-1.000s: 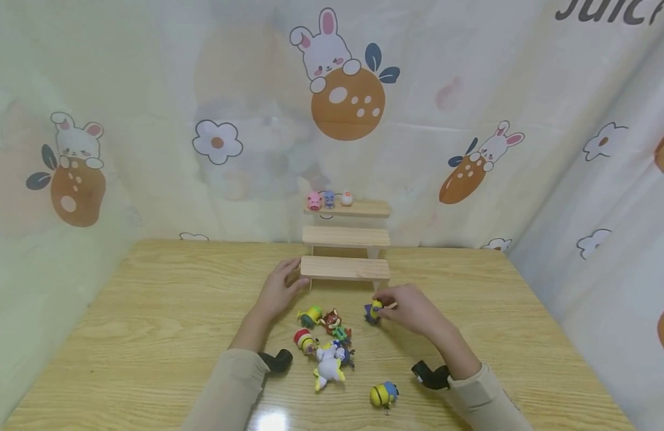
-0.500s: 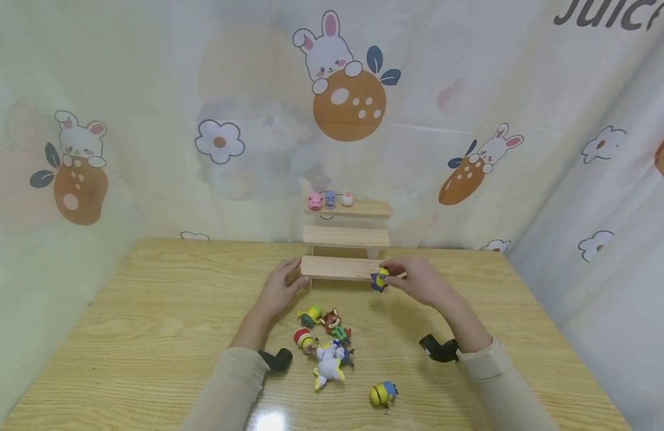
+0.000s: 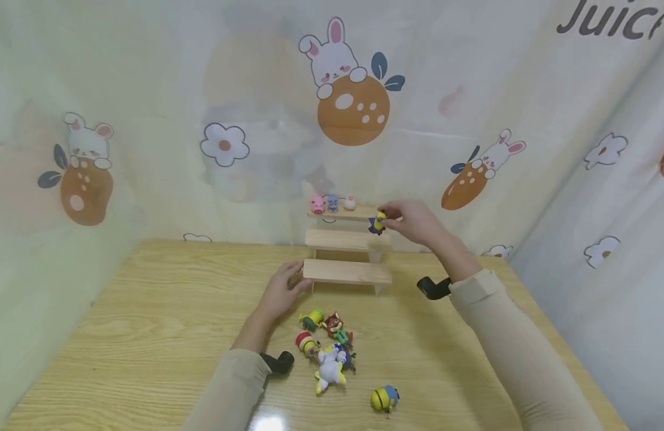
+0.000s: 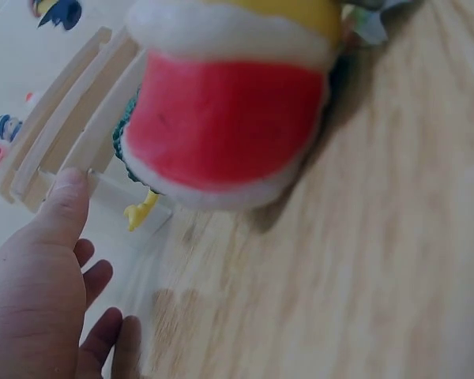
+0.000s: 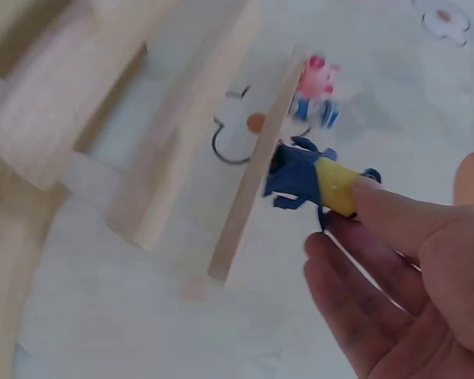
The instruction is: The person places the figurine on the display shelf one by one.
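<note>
My right hand (image 3: 418, 223) pinches a yellow minion figurine (image 3: 380, 221) with a dark blue cape by its upper part, at the right end of the top step. In the right wrist view, its lower end is close to that step's edge; I cannot tell if they touch. My left hand (image 3: 280, 291) rests at the left end of the lowest step of the wooden three-step shelf (image 3: 348, 271), its thumb near the wood. A pink pig figurine (image 3: 318, 205), a blue figurine (image 3: 333, 203) and a white hen-like figurine (image 3: 349, 204) stand on the top step.
In front of the shelf lie a green-and-yellow figurine (image 3: 312, 319), a fox figurine (image 3: 336, 326), a red-capped minion (image 3: 307, 344) and a white-and-yellow figurine (image 3: 330, 368) partly over a dark one. A blue-and-yellow minion (image 3: 384, 398) lies apart, nearer. A printed curtain (image 3: 256, 197) hangs behind.
My right hand has lifted the caped minion figurine from the table up past the lower steps to the top step. The left hand has stayed at the shelf's left end.
</note>
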`<action>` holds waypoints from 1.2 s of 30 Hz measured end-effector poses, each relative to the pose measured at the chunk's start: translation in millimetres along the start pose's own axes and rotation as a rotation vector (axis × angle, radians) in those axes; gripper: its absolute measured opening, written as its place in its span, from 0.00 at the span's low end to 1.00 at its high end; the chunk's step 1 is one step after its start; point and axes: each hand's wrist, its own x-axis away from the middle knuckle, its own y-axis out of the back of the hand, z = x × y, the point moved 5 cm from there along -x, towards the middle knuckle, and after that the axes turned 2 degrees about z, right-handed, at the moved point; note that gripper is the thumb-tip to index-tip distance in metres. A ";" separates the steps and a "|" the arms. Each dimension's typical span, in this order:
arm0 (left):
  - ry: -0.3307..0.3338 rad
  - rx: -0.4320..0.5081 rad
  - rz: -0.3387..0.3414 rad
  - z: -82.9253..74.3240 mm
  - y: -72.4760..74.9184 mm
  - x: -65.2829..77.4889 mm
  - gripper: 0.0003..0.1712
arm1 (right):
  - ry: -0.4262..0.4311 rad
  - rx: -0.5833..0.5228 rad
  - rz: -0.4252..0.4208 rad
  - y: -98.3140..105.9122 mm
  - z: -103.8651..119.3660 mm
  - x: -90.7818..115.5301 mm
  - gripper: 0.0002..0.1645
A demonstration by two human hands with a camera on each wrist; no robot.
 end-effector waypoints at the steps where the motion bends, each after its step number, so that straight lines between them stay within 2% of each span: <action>1: 0.000 -0.003 0.004 1.0 -1.1 -0.2 0.37 | -0.007 0.001 -0.012 2.2 -2.3 -5.6 0.22; 7: -0.008 -0.010 0.016 2.3 -4.0 0.3 0.37 | -0.048 0.020 -0.070 8.1 -12.4 -31.9 0.22; 14: 0.010 -0.008 0.017 -0.5 -3.4 1.7 0.37 | -0.056 0.018 -0.128 2.9 -18.4 -52.8 0.23; 21: 0.022 -0.019 0.025 1.7 -5.6 3.1 0.39 | -0.081 0.009 -0.104 -6.9 -22.6 -59.3 0.25; 36: 0.024 -0.037 0.012 5.2 -1.6 -0.3 0.38 | -0.056 0.033 -0.140 -8.7 -18.8 -68.0 0.24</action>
